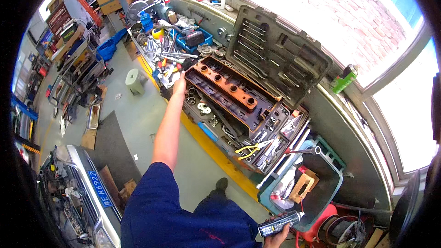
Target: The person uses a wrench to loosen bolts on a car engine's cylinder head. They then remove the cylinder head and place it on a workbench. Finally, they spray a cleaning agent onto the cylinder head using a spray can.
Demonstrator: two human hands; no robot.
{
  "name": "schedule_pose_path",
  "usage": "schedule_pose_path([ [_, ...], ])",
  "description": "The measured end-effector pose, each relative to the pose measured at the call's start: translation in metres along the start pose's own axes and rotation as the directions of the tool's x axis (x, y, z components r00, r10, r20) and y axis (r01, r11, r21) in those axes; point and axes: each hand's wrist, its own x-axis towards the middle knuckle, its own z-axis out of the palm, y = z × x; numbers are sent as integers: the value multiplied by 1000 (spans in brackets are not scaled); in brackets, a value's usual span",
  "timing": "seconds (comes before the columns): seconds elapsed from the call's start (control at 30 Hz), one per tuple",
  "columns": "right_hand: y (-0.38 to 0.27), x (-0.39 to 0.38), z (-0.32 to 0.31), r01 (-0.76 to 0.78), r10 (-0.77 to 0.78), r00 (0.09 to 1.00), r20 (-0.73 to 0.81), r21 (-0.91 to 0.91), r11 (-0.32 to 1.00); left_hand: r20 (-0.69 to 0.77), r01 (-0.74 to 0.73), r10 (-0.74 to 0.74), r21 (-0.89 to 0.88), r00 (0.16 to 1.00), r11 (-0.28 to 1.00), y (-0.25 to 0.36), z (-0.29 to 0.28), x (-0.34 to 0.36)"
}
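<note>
My left arm reaches forward, and my left hand [179,84] is closed on the near left end of an engine valve cover [216,93]. This long, orange-brown cover has a row of round holes along a raised strip. It lies tilted across an open tool case [282,59], whose dark lid holds several wrenches. Low at my right side, my right hand [277,239] is wrapped round a spray can [279,224] with a thin red straw at its nozzle. Yellow-handled pliers [248,149] and sockets lie in the case near the cover.
A teal bin [339,179] with a cardboard piece stands right of the bench. Loose tools and a blue tray [183,43] crowd the bench's far left. A green can [344,79] stands on the window sill. A stool [134,81] and a car front [87,193] are left.
</note>
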Motion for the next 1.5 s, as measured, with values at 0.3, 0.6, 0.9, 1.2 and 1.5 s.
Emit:
schedule_pose_path([
  [0.3,5,25,22,70,-76,995,64,83,994,291,67,-6,-199,957,978,0,-12,18],
  [0.6,-15,22,13,114,-116,993,11,107,988,218,-150,248,-386,944,910,60,-9,-60],
  [0.9,-40,43,-63,150,-172,977,128,167,974,114,-775,785,-128,609,619,194,-2,-239],
  [1.2,-108,39,-175,71,-147,949,278,268,961,338,-859,840,-145,424,492,312,-11,-501],
  [1.5,-165,27,-269,206,-255,956,144,288,935,682,-670,627,-268,375,692,224,148,-658],
])
